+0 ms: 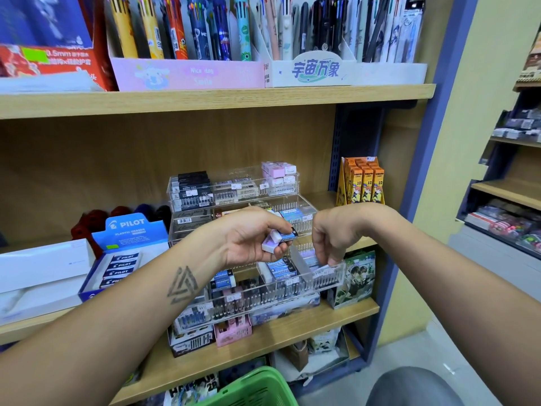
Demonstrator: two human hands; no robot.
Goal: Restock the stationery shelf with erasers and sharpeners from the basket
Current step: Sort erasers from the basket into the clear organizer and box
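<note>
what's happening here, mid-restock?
Yes. A person stands at a stationery shelf. The left hand holds a few blue-sleeved erasers above a clear tiered acrylic organizer. The right hand reaches down into the organizer's front right compartment, its fingers at the stock there. More of the same erasers already lie in the neighbouring slot. A green basket sits below, at the bottom edge of the view.
</note>
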